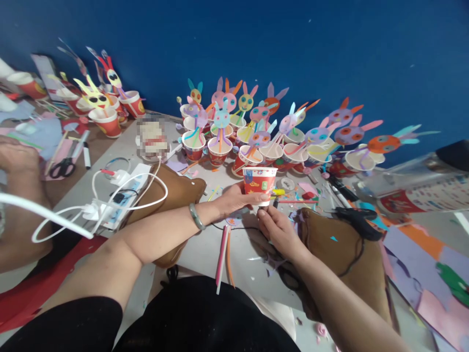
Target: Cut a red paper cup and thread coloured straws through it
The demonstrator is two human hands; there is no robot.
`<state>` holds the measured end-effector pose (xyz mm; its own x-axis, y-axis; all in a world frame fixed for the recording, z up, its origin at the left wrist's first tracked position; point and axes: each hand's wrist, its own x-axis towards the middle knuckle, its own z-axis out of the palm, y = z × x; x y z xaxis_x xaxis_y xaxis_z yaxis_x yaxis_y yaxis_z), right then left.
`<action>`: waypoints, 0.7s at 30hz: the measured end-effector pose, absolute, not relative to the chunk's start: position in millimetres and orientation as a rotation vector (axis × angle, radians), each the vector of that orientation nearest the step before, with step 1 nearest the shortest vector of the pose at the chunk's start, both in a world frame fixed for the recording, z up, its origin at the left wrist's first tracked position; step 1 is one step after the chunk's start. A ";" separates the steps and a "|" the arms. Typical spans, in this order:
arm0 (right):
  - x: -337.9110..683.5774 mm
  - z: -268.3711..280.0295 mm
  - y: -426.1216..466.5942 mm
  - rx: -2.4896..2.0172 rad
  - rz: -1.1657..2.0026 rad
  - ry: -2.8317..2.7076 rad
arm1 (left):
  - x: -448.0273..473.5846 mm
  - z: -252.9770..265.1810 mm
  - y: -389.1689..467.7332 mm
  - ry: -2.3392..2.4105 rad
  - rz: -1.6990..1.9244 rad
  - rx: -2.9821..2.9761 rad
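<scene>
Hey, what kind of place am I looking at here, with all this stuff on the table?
Most likely a craft workshop or classroom craft table. Rows of finished paper-cup bunnies stand against a blue wall, paper scraps and scissors lie around, and the left hand holds another paper cup.

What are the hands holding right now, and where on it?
The left hand grips a red paper cup around its lower side. The right hand pinches something small just under the cup; what it is cannot be told.
</scene>
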<state>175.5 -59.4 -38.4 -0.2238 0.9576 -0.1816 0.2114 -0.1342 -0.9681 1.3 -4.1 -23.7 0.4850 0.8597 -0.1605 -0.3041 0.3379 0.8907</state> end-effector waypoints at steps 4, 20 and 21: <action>178.2 -38.5 -58.3 -1.388 1.277 -1.591 | 2.0 -20.1 -3.9 0.684 0.901 0.883; 173.5 -19.5 -60.8 -1.241 1.791 -1.260 | 1.6 -22.4 -3.0 0.601 0.865 0.775; 173.1 -19.1 -60.9 -1.238 1.778 -1.256 | 1.9 -22.3 -2.9 0.594 0.862 0.764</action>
<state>173.1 -60.9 -19.1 -0.3630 0.8696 -0.3348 0.0246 -0.3503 -0.9363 1.9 -2.9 -22.3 0.5245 0.8370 -0.1561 -0.4431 0.4249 0.7894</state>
